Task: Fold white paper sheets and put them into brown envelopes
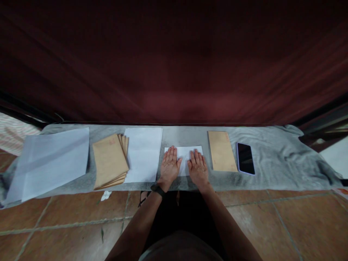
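Observation:
Both palms press down on a small white sheet of paper, which looks folded and lies on the grey cloth. My left hand is flat over its left part, fingers stretched away from me. Over the right part rests my right hand, also flat, with the fingers slightly spread. Some of the paper is hidden under the hands. Left of my left hand is a stack of white paper. A single brown envelope lies to the right of my right hand.
A fanned pile of brown envelopes overlaps the white stack's left edge. Large white sheets lie at the far left, reaching the front edge. A phone lies right of the single envelope. Behind the grey cloth hangs a dark red curtain.

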The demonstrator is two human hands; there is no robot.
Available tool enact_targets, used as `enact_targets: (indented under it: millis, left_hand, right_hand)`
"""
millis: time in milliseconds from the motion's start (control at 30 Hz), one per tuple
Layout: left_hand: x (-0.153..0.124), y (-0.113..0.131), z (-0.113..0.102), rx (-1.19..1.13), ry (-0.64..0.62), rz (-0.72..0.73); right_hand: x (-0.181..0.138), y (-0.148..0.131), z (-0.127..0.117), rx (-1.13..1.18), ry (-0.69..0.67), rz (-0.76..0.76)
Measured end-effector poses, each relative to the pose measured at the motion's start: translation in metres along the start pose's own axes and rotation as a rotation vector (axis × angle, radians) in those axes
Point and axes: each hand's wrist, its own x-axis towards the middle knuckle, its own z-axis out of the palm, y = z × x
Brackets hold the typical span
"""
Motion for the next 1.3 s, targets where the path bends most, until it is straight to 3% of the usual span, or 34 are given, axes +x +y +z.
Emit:
enact_targets:
  millis: [167, 300, 533, 800, 1067, 1300]
  left_hand:
    - [0.001, -0.005, -0.003, 0.017, 0.018, -0.049]
    - [0.002, 0.004, -0.002, 0.039, 0.023, -0.06]
    - [0.005, 0.027, 0.014, 0.032, -0.124, 0.125]
    - [0.001, 0.01, 0.008, -0.003, -0.037, 0.063]
    - [-0.015, 0.0, -0.006, 0.014, -0.008, 0.005]
    - [-0.05, 0.006, -0.016, 0.032, 0.033, 0.004]
  right_hand:
    - [-0.003, 0.008, -0.004, 0.024, 0.054, 0.05]
    - [0.004, 0.003, -0.007, 0.004, 0.074, 0.064]
    - [0.035, -0.015, 0.003, 0.038, -0.145, -0.151]
    - [0.031, 0.001, 0.004, -0.058, -0.085, -0.148]
    - [0.019, 0.017, -0.006, -0.063, -0.014, -0.1]
    - [0.012, 0.024, -0.013, -0.067, 0.017, -0.093]
